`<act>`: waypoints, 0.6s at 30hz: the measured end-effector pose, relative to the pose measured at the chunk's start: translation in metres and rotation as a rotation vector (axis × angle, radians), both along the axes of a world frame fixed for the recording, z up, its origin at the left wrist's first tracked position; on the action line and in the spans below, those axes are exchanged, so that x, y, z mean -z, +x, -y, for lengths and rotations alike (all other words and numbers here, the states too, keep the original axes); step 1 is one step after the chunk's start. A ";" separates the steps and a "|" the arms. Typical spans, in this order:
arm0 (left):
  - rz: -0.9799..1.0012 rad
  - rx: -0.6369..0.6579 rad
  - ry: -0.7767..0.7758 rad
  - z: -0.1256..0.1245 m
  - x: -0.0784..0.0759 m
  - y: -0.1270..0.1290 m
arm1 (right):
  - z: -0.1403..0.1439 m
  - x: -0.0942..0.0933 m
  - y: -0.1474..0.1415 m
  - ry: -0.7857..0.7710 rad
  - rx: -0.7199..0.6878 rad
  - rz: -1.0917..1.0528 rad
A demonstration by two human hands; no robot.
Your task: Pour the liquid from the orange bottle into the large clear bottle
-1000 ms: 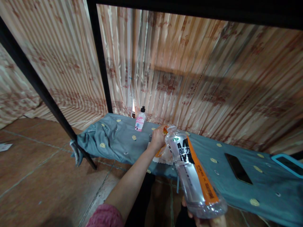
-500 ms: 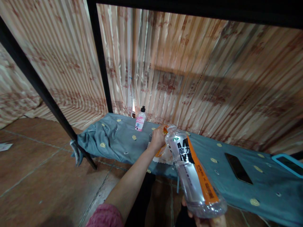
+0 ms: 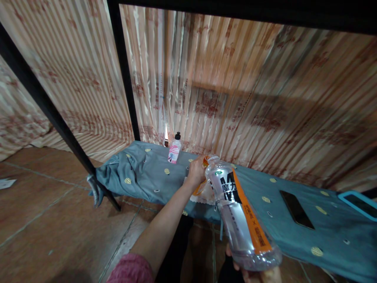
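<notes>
A clear plastic drink bottle (image 3: 232, 212) with a silver, black and orange label slants across the view, its neck pointing away from me. My right hand (image 3: 256, 275) grips it around the base from below; part of that hand is cut off by the lower edge. Beside the bottle's open mouth, my left hand (image 3: 196, 172) is closed on an orange bottle cap (image 3: 205, 161), mostly hidden by the fingers. Below the left hand and partly behind the bottle lies a white and orange packet (image 3: 203, 195) on the grey-blue cloth (image 3: 147, 173).
A pink-labelled bottle with a black top (image 3: 174, 148) stands on the cloth, left of my hands. To the right lie a dark phone (image 3: 297, 209) and a blue-framed object (image 3: 359, 204). A black post (image 3: 59, 112) slopes down at left; a striped curtain (image 3: 206, 78) hangs behind.
</notes>
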State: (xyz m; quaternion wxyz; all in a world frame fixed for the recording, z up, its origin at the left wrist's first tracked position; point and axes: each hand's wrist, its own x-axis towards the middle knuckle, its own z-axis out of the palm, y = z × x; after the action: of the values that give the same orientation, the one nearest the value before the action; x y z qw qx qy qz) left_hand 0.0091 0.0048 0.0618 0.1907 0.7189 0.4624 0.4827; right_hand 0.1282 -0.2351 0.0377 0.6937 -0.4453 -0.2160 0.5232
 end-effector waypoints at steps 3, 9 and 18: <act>0.004 0.005 0.013 -0.001 0.002 0.001 | 0.000 -0.001 -0.002 -0.002 0.015 0.002; 0.008 0.022 0.025 -0.002 0.003 0.000 | 0.001 0.000 -0.002 0.008 0.014 0.012; 0.022 0.026 0.010 0.000 0.001 -0.001 | 0.000 0.007 0.002 0.012 0.024 0.016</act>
State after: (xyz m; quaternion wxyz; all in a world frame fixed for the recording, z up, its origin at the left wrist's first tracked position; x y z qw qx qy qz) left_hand 0.0086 0.0046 0.0604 0.1985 0.7205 0.4486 0.4901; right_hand 0.1305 -0.2356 0.0310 0.7009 -0.4480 -0.2192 0.5100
